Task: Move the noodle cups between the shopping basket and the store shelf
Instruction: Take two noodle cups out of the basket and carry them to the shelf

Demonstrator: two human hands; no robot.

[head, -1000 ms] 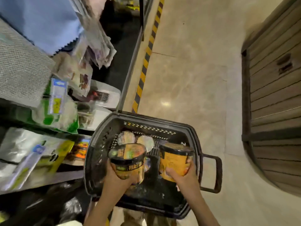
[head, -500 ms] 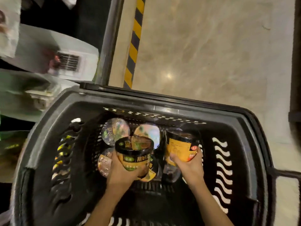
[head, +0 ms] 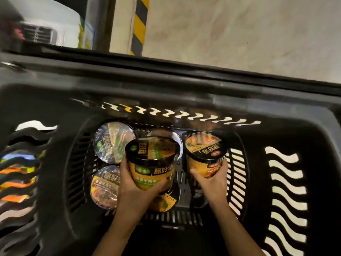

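Your left hand (head: 132,191) grips a green-label noodle cup (head: 152,163) and your right hand (head: 210,183) an orange-label noodle cup (head: 205,154), both inside the black shopping basket (head: 184,89), above four more cups (head: 114,141) on its floor.

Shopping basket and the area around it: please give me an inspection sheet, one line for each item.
Surface: black shopping basket, slotted walls and floor, standing on pale polished floor.
Job's things: four sealed noodle cups on the basket floor, e.g. far-left cup; green-label cup and red-label cup held inside the basket.
Clutter: nothing seen.
Grippers: left hand holds the green-label cup; right hand holds the red-label cup.
Cables: nothing seen.
Surroundings: yellow-black hazard stripe; blurred white packages at top left; colourful packets visible through the left wall.
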